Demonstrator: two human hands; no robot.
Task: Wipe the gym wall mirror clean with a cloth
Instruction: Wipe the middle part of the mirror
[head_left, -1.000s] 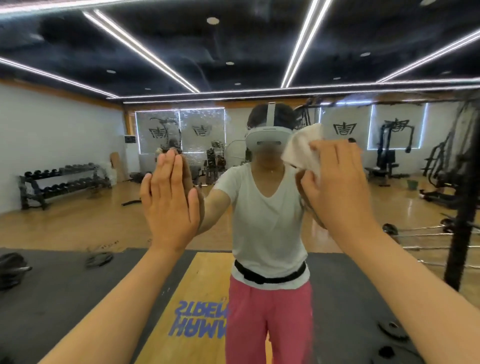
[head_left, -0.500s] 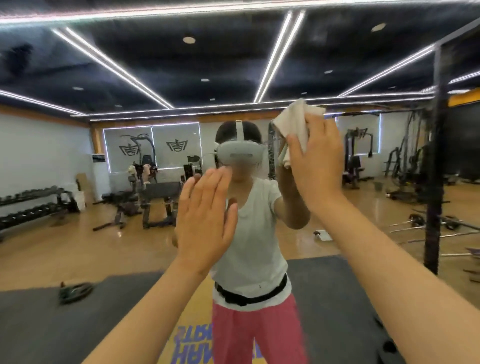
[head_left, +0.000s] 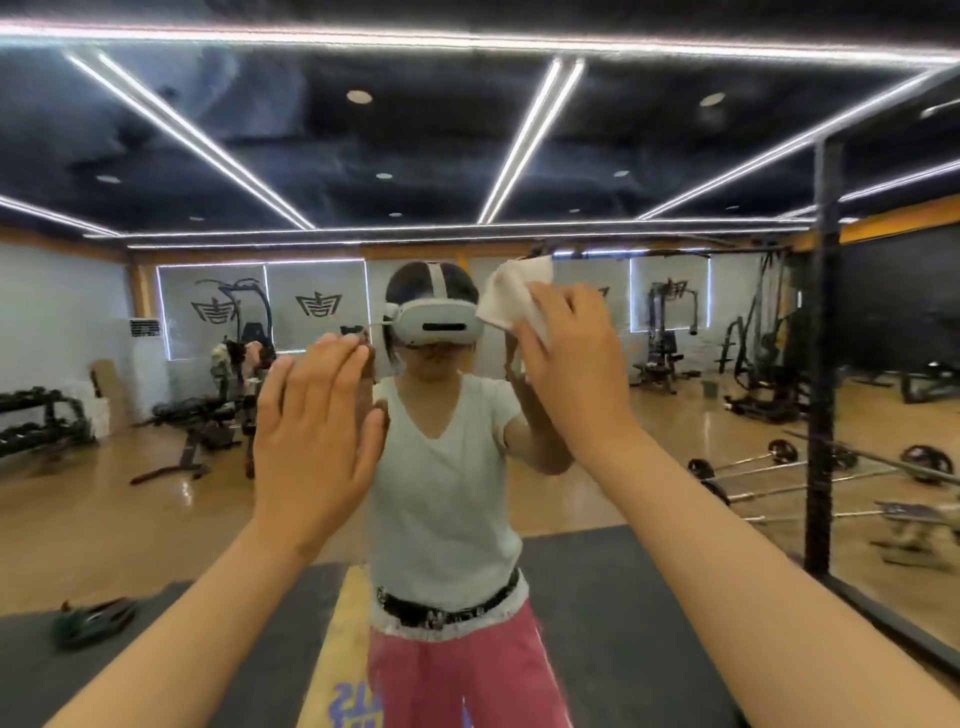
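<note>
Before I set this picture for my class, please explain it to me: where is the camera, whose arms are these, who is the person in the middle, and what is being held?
There is one picture, taken by a camera worn on a person's head. No machine is involved: the two bare arms reaching in from below are that person's own. They face a wall mirror, so the figure in the middle is their own reflection, with the headset showing. The gym around it is reflected too. The left hand is open and flat at the glass. The right hand presses a white cloth against the mirror, beside the reflected head.
</note>
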